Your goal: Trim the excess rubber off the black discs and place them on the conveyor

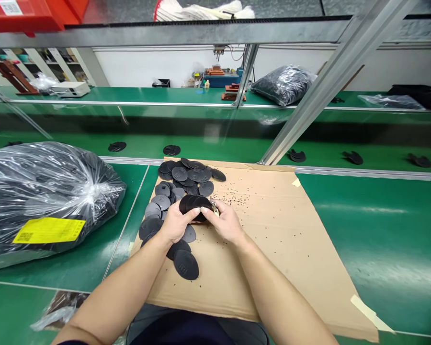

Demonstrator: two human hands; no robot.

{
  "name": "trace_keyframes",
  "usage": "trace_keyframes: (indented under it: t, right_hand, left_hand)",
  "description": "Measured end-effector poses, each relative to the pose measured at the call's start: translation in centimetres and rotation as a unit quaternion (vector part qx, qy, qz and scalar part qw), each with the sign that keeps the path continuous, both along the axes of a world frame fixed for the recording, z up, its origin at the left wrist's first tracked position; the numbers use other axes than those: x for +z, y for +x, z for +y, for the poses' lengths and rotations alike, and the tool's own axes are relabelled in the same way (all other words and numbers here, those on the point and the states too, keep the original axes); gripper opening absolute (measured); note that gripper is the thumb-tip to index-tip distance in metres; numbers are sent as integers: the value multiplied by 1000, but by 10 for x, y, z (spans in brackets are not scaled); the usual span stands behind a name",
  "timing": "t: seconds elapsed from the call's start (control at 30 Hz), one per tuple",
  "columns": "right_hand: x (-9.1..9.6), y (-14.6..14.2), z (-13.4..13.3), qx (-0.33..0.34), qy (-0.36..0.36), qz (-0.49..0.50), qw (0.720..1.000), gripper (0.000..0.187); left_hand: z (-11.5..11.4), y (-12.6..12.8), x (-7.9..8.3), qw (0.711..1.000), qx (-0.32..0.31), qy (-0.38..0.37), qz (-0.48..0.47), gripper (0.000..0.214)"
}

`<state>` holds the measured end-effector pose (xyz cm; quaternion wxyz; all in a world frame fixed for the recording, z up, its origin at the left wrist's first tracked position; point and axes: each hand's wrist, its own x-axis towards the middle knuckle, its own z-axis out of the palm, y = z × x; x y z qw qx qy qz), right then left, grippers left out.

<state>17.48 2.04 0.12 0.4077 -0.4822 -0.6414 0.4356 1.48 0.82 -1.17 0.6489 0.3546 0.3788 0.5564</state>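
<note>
I have both hands in view over the near middle of the bench, close together, thumbs almost tip to tip. The left hand (175, 221) is closed on a small fan of black discs (197, 203), its thumb lying over their near edge; the fingers underneath are hidden from me. The right hand (227, 219) is closed too, with its thumb against the right side of the same discs and a small shiny metal tool (214, 207) in its curled fingers. I cannot tell whether that tool touches the discs, nor how the lower fingers lie.

Under the hands I see a cardboard sheet (273, 249) spread on the green worktop (391, 225), with pale tape (370, 314) at its near right corner. Loose black ovals (192, 175) lie heaped and overlapping along its far left part, and more run down its left side to one oval (186, 264) lying nearest me, some with raised marks on them. Tiny black specks (233, 197) are scattered just to the right of the heap and thin out toward the right.

To the left I have a large clear bag (57, 187) of dark contents, with a yellow label (49, 230) on its near side. Beyond the cardboard, dark pieces (296, 155) sit spaced apart along a green strip (215, 143). At the far top, a red bin (36, 14) stands at left and white gloves (204, 10) lie near the middle of a shelf
</note>
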Motion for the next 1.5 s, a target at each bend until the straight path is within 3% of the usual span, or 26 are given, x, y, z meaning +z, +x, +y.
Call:
trace_keyframes:
  t: [0.67,0.77,0.93,1.17,1.5]
  right_hand:
    - [-6,-6,-2,-9,-26,113,993,34]
    - [-1,-5,-5,-5,8,91,996,31]
    - [2,-4,-11,57,94,108,988,26]
    - [0,-6,-12,22,293,-10,956,14]
    - [2,-4,-12,30,360,-93,928,20]
  left_hand:
    - [-1,2,6,999,-24,-36,-25,36]
    - [-1,1,9,997,-31,-55,-47,36]
    - [3,-8,11,984,-73,-125,-107,42]
    - [3,-10,8,978,-119,-129,-114,47]
    - [0,-8,7,982,-117,-117,-87,55]
